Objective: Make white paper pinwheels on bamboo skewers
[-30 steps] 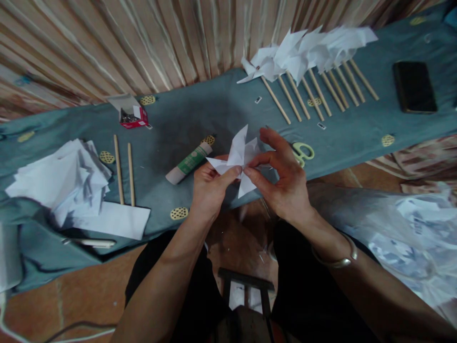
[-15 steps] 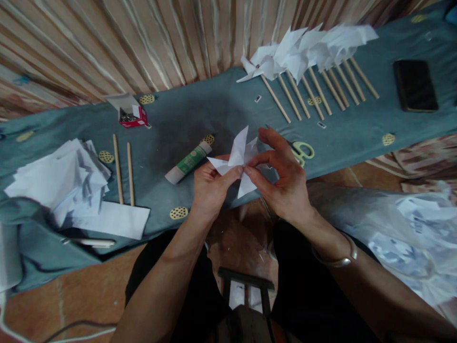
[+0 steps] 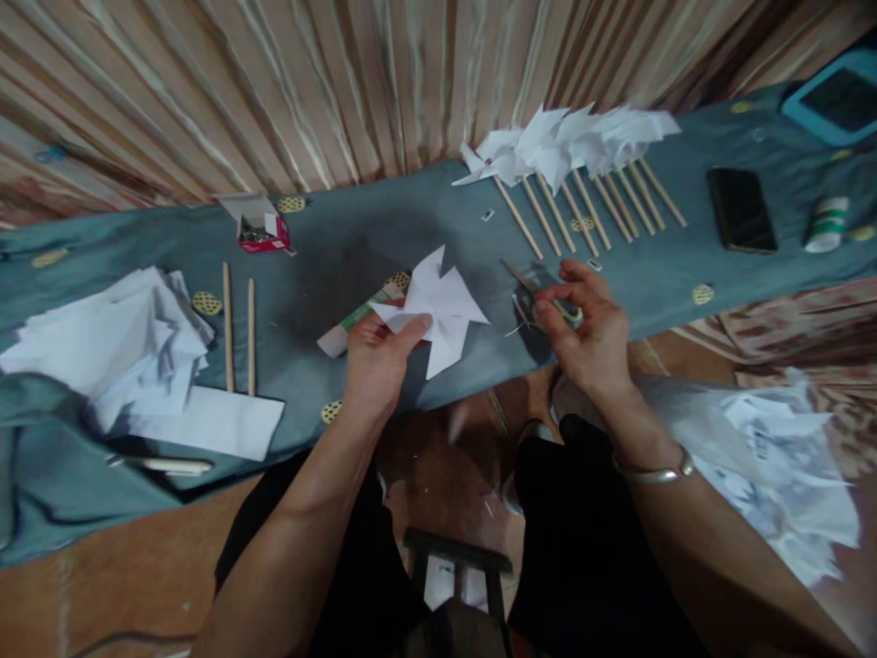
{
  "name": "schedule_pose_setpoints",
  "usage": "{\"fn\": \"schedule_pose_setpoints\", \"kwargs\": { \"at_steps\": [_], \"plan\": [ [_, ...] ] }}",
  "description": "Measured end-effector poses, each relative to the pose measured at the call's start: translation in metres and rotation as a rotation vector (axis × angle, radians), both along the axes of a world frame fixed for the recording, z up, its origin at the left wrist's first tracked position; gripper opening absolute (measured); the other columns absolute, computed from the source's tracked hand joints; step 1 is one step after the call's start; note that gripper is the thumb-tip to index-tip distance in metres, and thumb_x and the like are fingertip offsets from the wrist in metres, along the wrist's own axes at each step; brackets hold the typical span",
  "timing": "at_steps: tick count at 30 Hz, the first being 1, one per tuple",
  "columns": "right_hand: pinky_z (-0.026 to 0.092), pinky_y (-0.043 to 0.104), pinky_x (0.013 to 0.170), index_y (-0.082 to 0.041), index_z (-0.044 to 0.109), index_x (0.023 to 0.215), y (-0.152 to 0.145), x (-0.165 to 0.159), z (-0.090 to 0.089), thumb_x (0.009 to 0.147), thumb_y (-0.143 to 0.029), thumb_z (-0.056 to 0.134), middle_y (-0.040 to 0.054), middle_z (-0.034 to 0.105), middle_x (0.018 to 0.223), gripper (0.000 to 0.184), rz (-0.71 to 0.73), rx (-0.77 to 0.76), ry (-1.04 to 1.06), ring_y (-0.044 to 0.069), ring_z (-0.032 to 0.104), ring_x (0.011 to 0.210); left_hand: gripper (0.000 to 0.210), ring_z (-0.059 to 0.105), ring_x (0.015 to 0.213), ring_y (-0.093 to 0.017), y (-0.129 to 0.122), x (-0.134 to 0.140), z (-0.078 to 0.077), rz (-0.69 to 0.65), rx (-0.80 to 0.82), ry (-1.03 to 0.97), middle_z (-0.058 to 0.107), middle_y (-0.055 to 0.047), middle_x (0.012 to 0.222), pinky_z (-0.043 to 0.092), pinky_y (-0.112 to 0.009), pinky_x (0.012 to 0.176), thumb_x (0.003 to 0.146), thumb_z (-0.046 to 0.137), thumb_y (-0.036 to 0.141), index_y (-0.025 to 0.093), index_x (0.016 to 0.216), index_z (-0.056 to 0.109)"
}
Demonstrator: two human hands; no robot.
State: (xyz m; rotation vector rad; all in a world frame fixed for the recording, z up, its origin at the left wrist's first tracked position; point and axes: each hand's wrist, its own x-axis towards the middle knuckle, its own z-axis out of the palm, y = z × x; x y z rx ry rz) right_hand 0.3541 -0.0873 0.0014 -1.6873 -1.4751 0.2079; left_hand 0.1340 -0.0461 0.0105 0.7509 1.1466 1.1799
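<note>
My left hand [image 3: 384, 352] pinches a white paper pinwheel [image 3: 445, 306] between thumb and fingers, its pointed blades spread out above the cloth. Partly behind that hand lies a glue stick [image 3: 343, 334] with a green label. My right hand [image 3: 586, 320] is apart from the pinwheel, thumb and index finger closed together. It is over scissors [image 3: 570, 313] with pale green handles, which it partly hides. A thin brownish pointed thing [image 3: 519, 274] reaches out by its fingertips; whether the fingers grip this or the scissors is unclear.
Finished pinwheels on sticks [image 3: 568, 146] lie in a row at the back. Left are stacked paper sheets [image 3: 116, 338], two wooden sticks [image 3: 228, 329], a red box [image 3: 264, 242] of small metal pieces and a pen [image 3: 171, 465]. A phone [image 3: 742, 210] and another glue stick [image 3: 827, 224] lie right.
My right hand has let go of the pinwheel and moved right to the scissors. My left hand keeps the pinwheel, now facing up, slightly farther left. The view has shifted right.
</note>
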Motion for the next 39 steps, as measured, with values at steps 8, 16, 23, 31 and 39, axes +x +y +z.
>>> {"fn": "schedule_pose_setpoints", "kwargs": {
  "at_steps": [8, 16, 23, 31, 39],
  "plan": [
    [0.041, 0.056, 0.105, -0.024, 0.068, 0.087, -0.008, 0.01, -0.009, 0.084, -0.027, 0.059, 0.008, 0.056, 0.135, 0.01, 0.087, -0.032, -0.148, 0.03, 0.052, 0.125, 0.021, 0.063, 0.061, -0.013, 0.008, -0.01, -0.001, 0.058, 0.057, 0.017, 0.07, 0.001, 0.07, 0.051, -0.025, 0.058, 0.054, 0.079, 0.022, 0.02, 0.07, 0.066],
    [0.041, 0.052, 0.106, -0.022, 0.068, 0.091, 0.001, -0.019, -0.021, 0.087, -0.029, 0.056, 0.0087, 0.054, 0.137, 0.014, 0.215, -0.015, -0.112, 0.03, 0.052, 0.126, 0.021, 0.062, 0.059, -0.013, 0.009, -0.008, -0.003, 0.059, 0.059, 0.031, 0.07, 0.0, 0.068, 0.05, -0.025, 0.055, 0.052, 0.08, 0.02, 0.02, 0.068, 0.066],
    [0.041, 0.052, 0.106, -0.022, 0.068, 0.09, 0.008, -0.028, -0.022, 0.086, -0.029, 0.056, 0.0099, 0.055, 0.136, 0.015, 0.22, -0.05, -0.114, 0.03, 0.051, 0.127, 0.022, 0.063, 0.062, -0.014, 0.007, -0.011, -0.003, 0.049, 0.073, 0.029, 0.07, 0.0, 0.069, 0.051, -0.026, 0.06, 0.053, 0.08, 0.022, 0.019, 0.071, 0.067],
    [0.041, 0.05, 0.106, -0.022, 0.067, 0.084, 0.008, -0.035, -0.022, 0.085, -0.026, 0.057, 0.0116, 0.056, 0.134, 0.011, 0.228, -0.102, -0.162, 0.03, 0.054, 0.124, 0.023, 0.063, 0.062, -0.015, 0.006, -0.012, 0.0, 0.041, 0.063, 0.034, 0.07, 0.001, 0.069, 0.052, -0.028, 0.062, 0.052, 0.08, 0.024, 0.02, 0.07, 0.066],
    [0.041, 0.045, 0.106, -0.02, 0.066, 0.08, 0.002, -0.053, -0.012, 0.085, -0.02, 0.055, 0.014, 0.054, 0.136, 0.012, 0.262, -0.157, -0.208, 0.029, 0.054, 0.123, 0.026, 0.065, 0.065, -0.018, 0.007, -0.012, 0.002, 0.067, 0.051, 0.042, 0.071, 0.0, 0.07, 0.053, -0.03, 0.063, 0.051, 0.081, 0.026, 0.02, 0.071, 0.066]
  ]
}}
